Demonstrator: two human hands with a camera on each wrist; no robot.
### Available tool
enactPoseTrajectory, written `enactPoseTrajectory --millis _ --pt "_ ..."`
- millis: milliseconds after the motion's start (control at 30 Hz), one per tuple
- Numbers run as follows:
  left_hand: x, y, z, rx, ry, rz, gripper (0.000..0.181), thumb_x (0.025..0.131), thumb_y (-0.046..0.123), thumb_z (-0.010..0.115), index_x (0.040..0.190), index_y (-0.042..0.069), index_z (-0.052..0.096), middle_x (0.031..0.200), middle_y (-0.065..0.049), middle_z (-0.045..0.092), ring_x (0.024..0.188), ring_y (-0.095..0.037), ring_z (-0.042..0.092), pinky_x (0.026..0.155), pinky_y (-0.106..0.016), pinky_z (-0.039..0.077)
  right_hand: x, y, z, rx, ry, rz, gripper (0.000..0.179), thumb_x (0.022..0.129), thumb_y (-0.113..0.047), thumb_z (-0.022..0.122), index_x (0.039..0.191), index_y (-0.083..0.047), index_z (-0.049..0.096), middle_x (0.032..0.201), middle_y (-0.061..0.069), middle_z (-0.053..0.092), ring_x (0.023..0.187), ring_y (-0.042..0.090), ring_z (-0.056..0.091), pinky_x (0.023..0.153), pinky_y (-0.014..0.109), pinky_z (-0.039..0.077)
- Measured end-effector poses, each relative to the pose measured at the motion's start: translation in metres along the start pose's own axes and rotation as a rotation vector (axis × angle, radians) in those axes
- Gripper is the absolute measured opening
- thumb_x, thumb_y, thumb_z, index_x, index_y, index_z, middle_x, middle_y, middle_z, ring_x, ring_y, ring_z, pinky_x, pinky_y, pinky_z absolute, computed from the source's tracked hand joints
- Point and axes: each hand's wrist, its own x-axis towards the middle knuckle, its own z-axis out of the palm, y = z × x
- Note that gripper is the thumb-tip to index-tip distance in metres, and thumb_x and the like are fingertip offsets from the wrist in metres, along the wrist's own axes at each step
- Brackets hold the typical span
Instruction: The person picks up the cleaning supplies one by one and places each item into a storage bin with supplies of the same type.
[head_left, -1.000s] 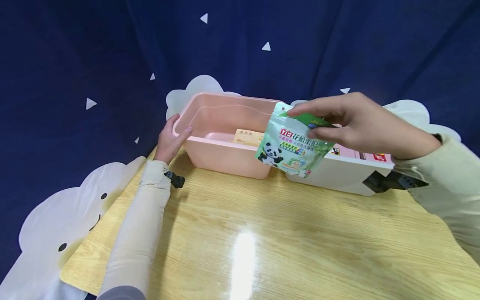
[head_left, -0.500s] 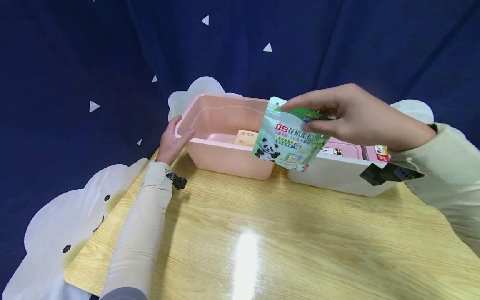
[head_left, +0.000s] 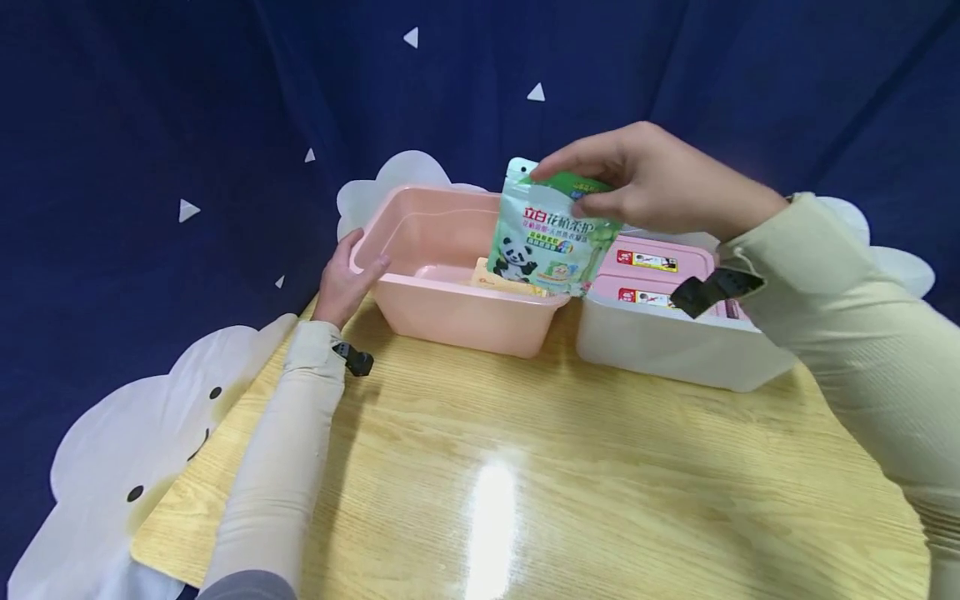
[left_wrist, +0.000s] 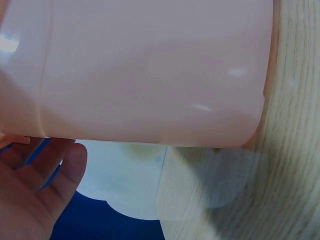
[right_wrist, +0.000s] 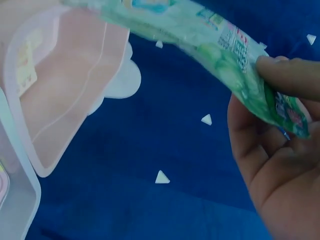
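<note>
My right hand (head_left: 660, 179) pinches a green-and-white laundry detergent pouch (head_left: 551, 225) by its upper right part, thumb on the printed front. A panda is printed on the pouch, which hangs tilted over the right end of a pink plastic bin (head_left: 457, 312). In the right wrist view the pouch (right_wrist: 215, 55) shows nearly edge-on between thumb and fingers. My left hand (head_left: 347, 279) holds the bin's left end, thumb at the front corner and fingers along the side. The left wrist view has those fingers (left_wrist: 65, 165) against the outer wall. Inside lies a cream-coloured packet (head_left: 498, 279), partly hidden by the pouch.
To the right stands a white bin (head_left: 667, 342) with pink packs (head_left: 648, 275) bearing red-and-yellow labels. Both bins are on a wooden table (head_left: 570, 467), near its back edge. A dark blue curtain (head_left: 465, 92) with white triangles and clouds hangs behind.
My right hand has carried the pouch left and upward, from beside the gap between the bins to over the pink bin. More of the white bin's contents shows. The left hand stays on the bin.
</note>
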Motion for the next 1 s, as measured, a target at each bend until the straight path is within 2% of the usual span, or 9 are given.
enactPoseTrajectory --millis 267,433,567,700,800,1000 --pt "-0.003 -0.001 -0.003 -0.002 0.011 0.014 0.078 0.088 0.041 0.066 0.154 0.016 0.034 0.152 -0.018 0.045 0.133 -0.033 0.048 0.116 -0.047 0.036 0.036 0.014 0.004 0.037 -0.045 0.076 0.047 0.093 0.000 0.062 0.135 -0.023 0.062 0.135 0.005 0.064 0.108 0.022 0.064 0.081 0.015 0.055" --pt "-0.004 -0.003 -0.003 0.001 0.011 -0.006 0.078 0.088 0.040 0.066 0.154 0.015 0.033 0.154 -0.016 0.043 0.135 -0.033 0.047 0.118 -0.047 0.035 0.061 0.025 0.011 0.045 -0.085 0.121 0.046 0.095 0.000 0.059 0.136 -0.019 0.061 0.138 0.006 0.062 0.112 0.023 0.061 0.096 0.034 0.056" --pt "0.000 -0.005 -0.001 0.007 0.006 0.009 0.077 0.088 0.039 0.066 0.154 0.015 0.034 0.154 -0.016 0.043 0.135 -0.033 0.047 0.118 -0.046 0.035 0.080 0.034 0.018 0.082 -0.067 0.148 0.046 0.095 0.002 0.057 0.138 -0.017 0.060 0.142 0.008 0.059 0.118 0.026 0.059 0.104 0.044 0.052" --pt "0.005 -0.004 0.001 0.007 0.008 0.030 0.077 0.088 0.041 0.065 0.154 0.014 0.034 0.154 -0.016 0.043 0.134 -0.034 0.047 0.118 -0.046 0.034 0.100 0.041 0.028 0.147 -0.033 0.160 0.046 0.095 0.004 0.057 0.137 -0.015 0.061 0.143 0.009 0.058 0.121 0.025 0.058 0.106 0.043 0.050" --pt "0.004 -0.004 0.002 0.007 0.020 0.023 0.077 0.088 0.041 0.065 0.154 0.015 0.034 0.154 -0.016 0.043 0.134 -0.034 0.047 0.118 -0.047 0.034 0.114 0.047 0.041 0.231 -0.009 0.182 0.047 0.093 0.006 0.057 0.135 -0.015 0.062 0.142 0.009 0.060 0.118 0.024 0.059 0.104 0.040 0.051" --pt "-0.004 -0.006 0.008 -0.001 -0.004 0.000 0.079 0.088 0.040 0.066 0.154 0.014 0.033 0.155 -0.016 0.042 0.136 -0.034 0.047 0.118 -0.047 0.035 0.121 0.066 0.071 0.373 0.044 0.286 0.049 0.091 0.009 0.057 0.133 -0.016 0.063 0.140 0.008 0.061 0.115 0.022 0.059 0.100 0.037 0.052"
